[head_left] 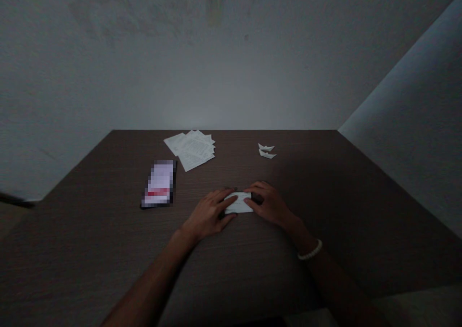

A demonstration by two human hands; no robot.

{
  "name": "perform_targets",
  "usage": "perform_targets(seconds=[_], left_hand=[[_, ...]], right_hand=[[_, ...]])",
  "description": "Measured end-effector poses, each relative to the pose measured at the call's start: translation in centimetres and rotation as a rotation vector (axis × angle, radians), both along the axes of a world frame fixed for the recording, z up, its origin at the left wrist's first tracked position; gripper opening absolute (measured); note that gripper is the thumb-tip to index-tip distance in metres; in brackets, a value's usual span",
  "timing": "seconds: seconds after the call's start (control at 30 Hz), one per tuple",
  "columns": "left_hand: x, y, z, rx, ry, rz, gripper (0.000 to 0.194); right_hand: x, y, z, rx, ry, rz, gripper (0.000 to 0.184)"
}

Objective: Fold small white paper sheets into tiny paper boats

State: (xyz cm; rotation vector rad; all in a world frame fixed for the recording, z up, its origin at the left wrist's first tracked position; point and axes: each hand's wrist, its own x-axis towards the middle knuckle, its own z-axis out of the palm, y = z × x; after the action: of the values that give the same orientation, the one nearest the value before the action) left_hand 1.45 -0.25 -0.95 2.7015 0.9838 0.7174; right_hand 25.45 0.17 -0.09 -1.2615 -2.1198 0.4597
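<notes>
A small rectangular piece of white paper [239, 205] lies on the dark wooden table between my two hands. At its left end is my left hand [211, 212], with fingertips pressing on the top and the thumb by the near edge. My right hand [271, 205] holds the right end, its index finger along the far edge and its thumb on the paper. Beyond the right hand, two small folded paper boats [267, 155] sit side by side. Whether the held paper has more than one layer is unclear.
A fanned stack of printed paper sheets [197, 149] lies at the back left of the table [108, 250]. Nearer on the left is a phone [159, 185] with a blurred, lit screen. A grey wall [231, 86] stands behind the table, another on the right.
</notes>
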Motion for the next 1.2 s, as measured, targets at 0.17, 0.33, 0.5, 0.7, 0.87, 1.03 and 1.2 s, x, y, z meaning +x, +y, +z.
perform_targets(seconds=[0.17,0.33,0.5,0.7,0.87,1.03,1.2], left_hand=[[0.02,-0.03,0.02,0.008,0.004,-0.004,0.046],[0.02,-0.07,0.18,0.026,0.026,-0.013,0.043],[0.05,-0.11,0.3,0.021,0.042,-0.013,0.041],[0.05,-0.11,0.27,0.015,0.062,-0.011,0.04],[0.09,-0.12,0.48,0.026,0.097,-0.014,0.039],[0.13,-0.1,0.48,0.017,0.088,-0.016,0.038],[0.08,-0.17,0.39,-0.004,0.081,-0.015,0.037]], right_hand=[[0.19,0.07,0.01,-0.014,0.002,0.017,0.023],[0.13,0.04,0.25,-0.023,0.008,0.019,0.022],[0.12,-0.01,0.29,-0.026,0.007,0.02,0.021],[0.23,0.0,0.2,-0.022,0.011,0.023,0.021],[0.19,0.01,0.15,-0.012,0.004,0.027,0.022],[0.19,0.07,0.03,-0.017,0.015,0.031,0.024],[0.23,0.05,-0.01,-0.013,0.005,0.034,0.024]])
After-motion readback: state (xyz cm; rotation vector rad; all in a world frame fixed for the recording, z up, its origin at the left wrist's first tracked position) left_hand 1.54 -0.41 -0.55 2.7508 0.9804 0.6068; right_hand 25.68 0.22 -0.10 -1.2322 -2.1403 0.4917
